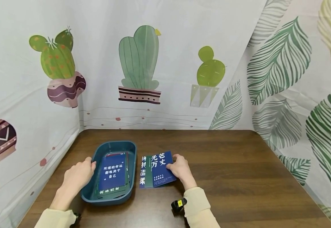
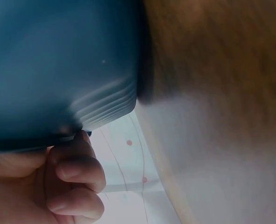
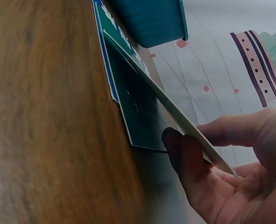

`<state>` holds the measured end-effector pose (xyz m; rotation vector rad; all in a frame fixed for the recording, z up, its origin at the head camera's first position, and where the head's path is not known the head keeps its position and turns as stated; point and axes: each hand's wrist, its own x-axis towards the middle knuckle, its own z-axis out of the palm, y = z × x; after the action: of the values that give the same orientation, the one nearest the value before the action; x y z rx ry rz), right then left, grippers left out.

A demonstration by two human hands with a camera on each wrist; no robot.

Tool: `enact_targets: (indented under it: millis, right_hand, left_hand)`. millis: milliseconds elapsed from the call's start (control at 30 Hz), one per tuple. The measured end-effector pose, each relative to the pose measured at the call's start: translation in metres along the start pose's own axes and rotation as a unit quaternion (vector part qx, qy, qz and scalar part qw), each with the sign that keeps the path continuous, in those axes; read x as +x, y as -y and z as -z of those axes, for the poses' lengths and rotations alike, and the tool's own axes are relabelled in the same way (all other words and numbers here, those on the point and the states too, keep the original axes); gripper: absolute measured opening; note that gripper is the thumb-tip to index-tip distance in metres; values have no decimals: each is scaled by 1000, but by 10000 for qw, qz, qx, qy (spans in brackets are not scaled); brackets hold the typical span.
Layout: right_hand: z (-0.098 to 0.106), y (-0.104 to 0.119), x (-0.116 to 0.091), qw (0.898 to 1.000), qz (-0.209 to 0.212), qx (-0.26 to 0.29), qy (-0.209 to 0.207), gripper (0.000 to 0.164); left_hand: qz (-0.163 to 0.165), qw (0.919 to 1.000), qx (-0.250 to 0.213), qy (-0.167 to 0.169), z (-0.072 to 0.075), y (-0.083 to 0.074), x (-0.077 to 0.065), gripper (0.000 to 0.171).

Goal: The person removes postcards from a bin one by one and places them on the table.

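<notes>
My left hand [image 1: 78, 175] grips the left rim of a blue plastic tray [image 1: 109, 145], its fingers curled under the edge in the left wrist view. Several cards lie stacked in the tray, topped by a blue card [image 1: 114, 182] with white Chinese characters. Beside the tray, my right hand [image 1: 181, 171] pinches a dark blue card [image 1: 160, 169] by its right edge between thumb and fingers. In the right wrist view this card [image 3: 168, 105] is tilted up. Below it on the table lie a green card [image 3: 140, 109] and another blue card [image 1: 142, 182].
The brown wooden table [image 1: 234, 177] extends to the right of the cards. A white cloth [image 1: 177, 63] printed with cacti and leaves hangs behind and around it. A black strap with a yellow mark [image 1: 179, 203] is at the right wrist.
</notes>
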<state>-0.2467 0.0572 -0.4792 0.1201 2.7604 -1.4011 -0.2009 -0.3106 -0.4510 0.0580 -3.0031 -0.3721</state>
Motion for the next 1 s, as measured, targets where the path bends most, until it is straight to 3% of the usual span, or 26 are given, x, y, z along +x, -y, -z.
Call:
enact_targets:
  millis: [633,1000]
  right_hand:
    - [-6,1,-1,9934,237,-1118,-129,46]
    - [-2,7,-5,9824,47,-1864,102,66]
  left_hand:
    - [-32,10000,-17,-58,2,0,-1,34]
    - [4,10000,-22,4,2,-1,-1,35]
